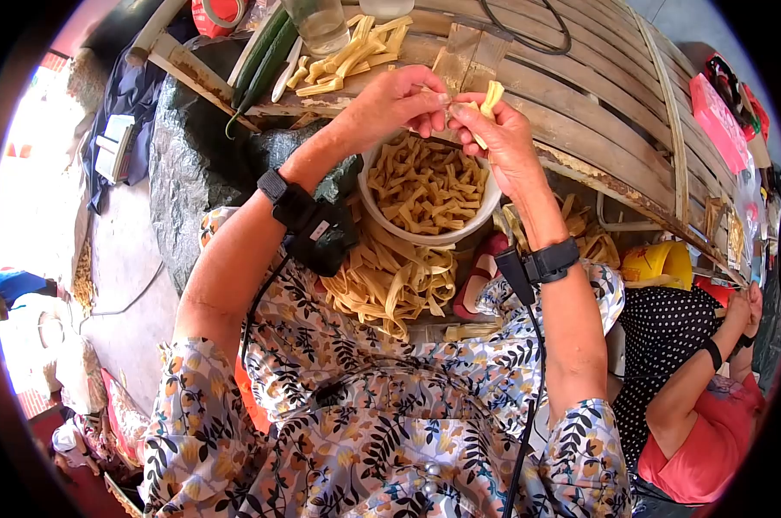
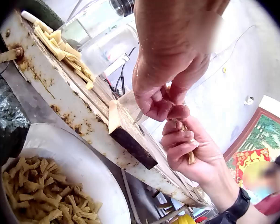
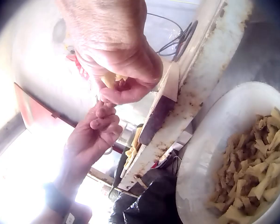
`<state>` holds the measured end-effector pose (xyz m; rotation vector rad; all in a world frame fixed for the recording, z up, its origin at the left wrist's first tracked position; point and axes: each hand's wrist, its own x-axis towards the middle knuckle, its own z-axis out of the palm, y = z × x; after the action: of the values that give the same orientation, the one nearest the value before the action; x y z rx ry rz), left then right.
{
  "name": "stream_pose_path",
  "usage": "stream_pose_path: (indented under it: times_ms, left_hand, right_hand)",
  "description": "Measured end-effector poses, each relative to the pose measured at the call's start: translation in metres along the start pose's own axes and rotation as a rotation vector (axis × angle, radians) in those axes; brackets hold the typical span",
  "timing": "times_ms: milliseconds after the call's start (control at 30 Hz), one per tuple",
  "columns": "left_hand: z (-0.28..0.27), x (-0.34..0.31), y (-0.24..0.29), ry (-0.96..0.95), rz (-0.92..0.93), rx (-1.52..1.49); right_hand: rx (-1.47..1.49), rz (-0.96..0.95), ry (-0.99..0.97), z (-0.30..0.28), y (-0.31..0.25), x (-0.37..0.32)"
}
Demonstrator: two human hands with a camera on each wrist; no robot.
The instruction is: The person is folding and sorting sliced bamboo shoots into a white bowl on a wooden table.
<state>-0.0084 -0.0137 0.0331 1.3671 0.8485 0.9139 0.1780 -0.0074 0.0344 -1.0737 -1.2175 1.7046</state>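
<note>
Above a white bowl (image 1: 366, 194) filled with short knotted yellow strips (image 1: 429, 186), both hands meet fingertip to fingertip. The right hand (image 1: 504, 138) curls round a pale yellow strip piece (image 1: 492, 99), whose end sticks up past the fingers. Thumb and forefinger of the left hand (image 1: 399, 102) pinch together at the same spot; in the left wrist view the left hand (image 2: 170, 70) touches the right hand (image 2: 191, 149). What lies between the left fingertips is too small to tell. Loose flat yellow strips (image 1: 390, 276) lie in a heap below the bowl.
A slatted wooden bench (image 1: 580, 95) with a rusty edge runs behind the bowl. On it are a yellow strip pile (image 1: 356, 56), a glass (image 1: 317, 26), green cucumbers (image 1: 265, 60) and a cable. At the right are a yellow bucket (image 1: 658, 263) and another person's arms (image 1: 692, 371).
</note>
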Motion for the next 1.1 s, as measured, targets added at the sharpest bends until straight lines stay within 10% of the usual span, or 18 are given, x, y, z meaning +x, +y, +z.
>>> stream_pose_path:
  times_ms: [1100]
  left_hand:
    - [-0.005,0.024,-0.012,0.105,0.016,-0.061]
  right_hand:
    - [-0.091,-0.116,0.040,-0.011,-0.001,0.020]
